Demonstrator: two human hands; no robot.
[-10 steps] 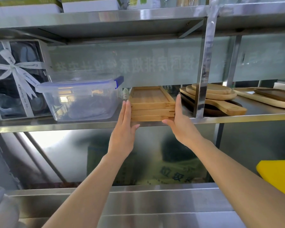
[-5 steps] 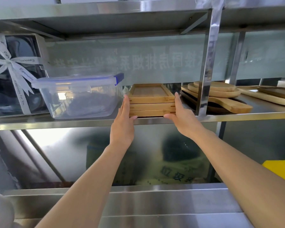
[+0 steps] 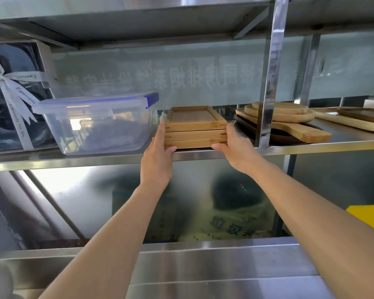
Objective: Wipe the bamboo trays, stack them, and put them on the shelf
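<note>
Three rectangular bamboo trays lie stacked on the steel shelf, between a plastic box and a pile of wooden boards. My left hand presses flat against the stack's left side, thumb at the bottom front corner. My right hand lies against the right side, thumb under the front right corner. Both hands clasp the stack between them, which rests on the shelf near its front edge.
A clear plastic box with a blue-clipped lid stands left of the trays, a ribboned gift box further left. Round wooden boards and a steel upright post are on the right. A steel counter lies below, a yellow board at right.
The stack has slid a little deeper onto the shelf. My hands have drawn back along its sides, so my fingers now reach only its front part.
</note>
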